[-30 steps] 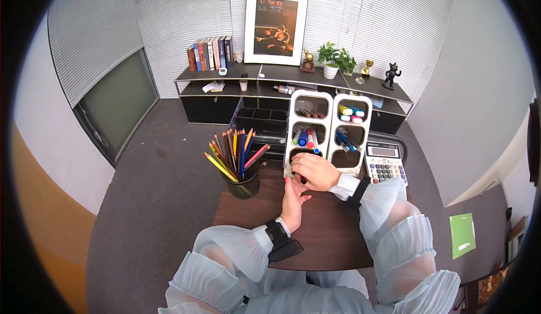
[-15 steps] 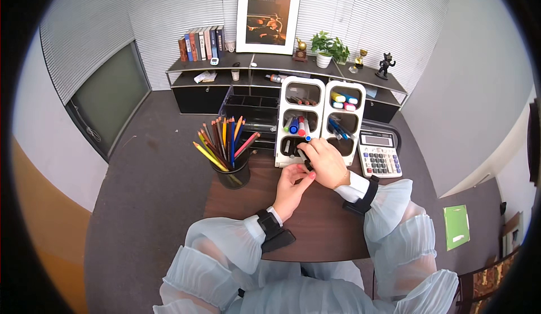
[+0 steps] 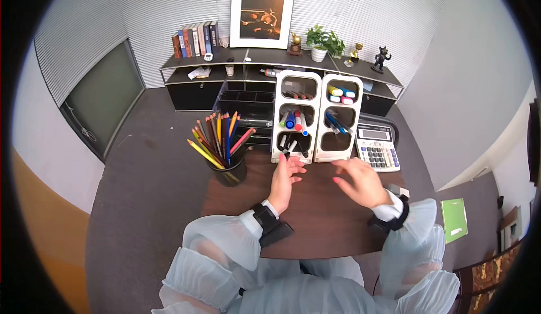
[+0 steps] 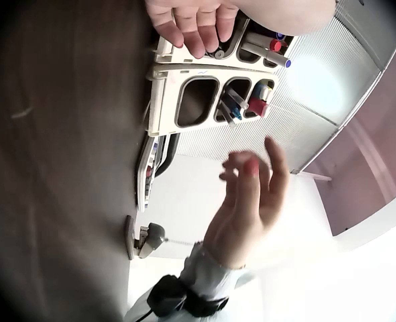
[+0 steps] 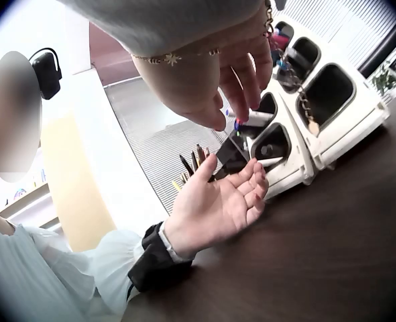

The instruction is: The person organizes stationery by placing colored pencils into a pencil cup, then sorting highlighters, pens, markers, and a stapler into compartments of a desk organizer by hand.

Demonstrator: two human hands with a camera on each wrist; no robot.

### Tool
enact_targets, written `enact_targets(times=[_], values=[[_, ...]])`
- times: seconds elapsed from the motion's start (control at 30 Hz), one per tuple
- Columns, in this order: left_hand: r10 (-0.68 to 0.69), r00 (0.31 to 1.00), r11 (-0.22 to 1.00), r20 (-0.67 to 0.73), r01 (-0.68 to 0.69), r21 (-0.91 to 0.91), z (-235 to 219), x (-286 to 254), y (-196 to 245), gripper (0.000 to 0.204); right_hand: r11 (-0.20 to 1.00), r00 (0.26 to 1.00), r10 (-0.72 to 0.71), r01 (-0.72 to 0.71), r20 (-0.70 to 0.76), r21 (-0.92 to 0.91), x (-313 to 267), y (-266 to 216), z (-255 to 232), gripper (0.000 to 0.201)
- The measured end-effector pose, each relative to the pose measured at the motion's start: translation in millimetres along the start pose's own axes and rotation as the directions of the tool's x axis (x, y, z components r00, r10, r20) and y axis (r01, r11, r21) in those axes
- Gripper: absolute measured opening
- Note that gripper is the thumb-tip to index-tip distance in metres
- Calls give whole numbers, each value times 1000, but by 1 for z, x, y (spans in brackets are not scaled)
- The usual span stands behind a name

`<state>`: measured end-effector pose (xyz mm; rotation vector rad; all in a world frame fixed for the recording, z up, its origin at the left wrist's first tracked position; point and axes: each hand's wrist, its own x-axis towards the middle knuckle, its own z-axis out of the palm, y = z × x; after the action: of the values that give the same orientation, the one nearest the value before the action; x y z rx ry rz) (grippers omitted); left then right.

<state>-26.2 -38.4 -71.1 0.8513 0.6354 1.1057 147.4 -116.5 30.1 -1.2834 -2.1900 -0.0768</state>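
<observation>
Two white three-compartment organizers stand side by side on the dark wooden desk (image 3: 315, 224). In the left organizer (image 3: 276, 108), black and white markers (image 3: 292, 147) lean in the lowest compartment, with coloured markers (image 3: 298, 121) above. Blue pens (image 3: 337, 123) and highlighters (image 3: 341, 95) fill compartments of the right organizer (image 3: 357, 108); its lowest one looks empty. My left hand (image 3: 282, 184) is just before the left organizer, palm inward, fingers extended, holding nothing. Off to its right my right hand (image 3: 363, 184) hovers with relaxed, parted fingers, also empty; the left wrist view shows the same right hand (image 4: 241, 208).
A black mesh cup (image 3: 230, 174) of coloured pencils is at the desk's left edge. Right of the organizers lies a calculator (image 3: 377, 149), with a small dark-and-white item (image 3: 399, 192) by the right wrist. Black trays (image 3: 248, 108) stand behind; a shelf (image 3: 259, 60) is farther back.
My right hand has let go of a dark marker and moved right, away from the left hand. That marker now stands in the lowest left compartment. My left hand's fingers have straightened.
</observation>
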Motion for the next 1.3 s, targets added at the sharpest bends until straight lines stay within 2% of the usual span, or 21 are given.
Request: enact_targets(times=[0.07,0.1,0.17,0.23,0.3,0.33,0.4,0.53,0.6,0.63,0.7,0.77,0.87,0.93,0.97,1.0,1.03,1.1,1.17,1.23,1.3], values=[[11,1000,1000,18,-12,18,-1,4,-1,50,998,1000,17,-18,-16,-68,-21,2,-23,28],[15,1000,998,-17,-14,56,3,2,5,43,995,996,81,-82,-28,-53,-33,5,-33,27],[46,999,972,23,-50,229,2,6,2,32,966,973,226,-229,-40,-121,-55,9,-55,25],[28,999,981,32,-34,191,2,7,4,22,901,936,351,-342,-17,-267,-78,17,-73,26],[44,999,978,20,-47,205,4,7,4,20,816,908,417,-358,33,-454,-100,25,-84,33],[41,999,977,24,-45,209,4,7,4,18,809,904,427,-367,30,-460,-109,28,-87,33],[26,999,977,39,-33,209,3,7,2,18,785,875,462,-327,144,-527,-125,36,-88,38],[8,998,975,65,-22,219,2,1,1,18,802,872,459,-325,168,-501,-147,77,-74,44],[1,998,976,69,-16,215,2,-1,3,19,762,780,606,-513,156,-396,-165,102,-70,41],[3,998,976,67,-17,218,2,-2,4,19,772,789,593,-503,158,-389,-166,105,-74,41],[0,998,978,64,-13,210,1,-3,4,19,730,694,676,-585,248,-353,-165,104,-84,36],[-1,997,978,78,-16,208,1,-2,3,18,748,728,650,-562,218,-353,-168,99,-85,33],[-11,998,973,58,-3,231,1,-2,2,18,733,686,676,-587,270,-345,-171,95,-84,34],[-12,998,976,54,0,218,1,0,-1,19,739,696,665,-666,270,-103,-173,89,-80,36],[-14,999,978,50,4,207,0,0,-2,20,738,695,665,-667,271,-102,-169,84,-79,36],[-16,999,978,48,6,209,-1,1,-3,20,564,592,737,-805,327,186,-163,76,-76,37],[19,999,975,49,-29,218,-2,3,-3,23,305,490,768,-846,412,438,-155,68,-73,39],[55,997,971,53,-66,232,-2,5,-1,26,276,519,750,-809,409,519,-135,54,-64,42],[24,996,976,85,-42,216,-3,6,2,32,109,523,738,-717,427,689,-114,42,-57,41],[36,992,971,122,-64,232,0,6,1,32,93,549,716,-687,431,720,-95,36,-46,39],[54,988,966,147,-89,241,0,5,0,33,-24,554,657,-663,512,749,-80,40,-28,38]])
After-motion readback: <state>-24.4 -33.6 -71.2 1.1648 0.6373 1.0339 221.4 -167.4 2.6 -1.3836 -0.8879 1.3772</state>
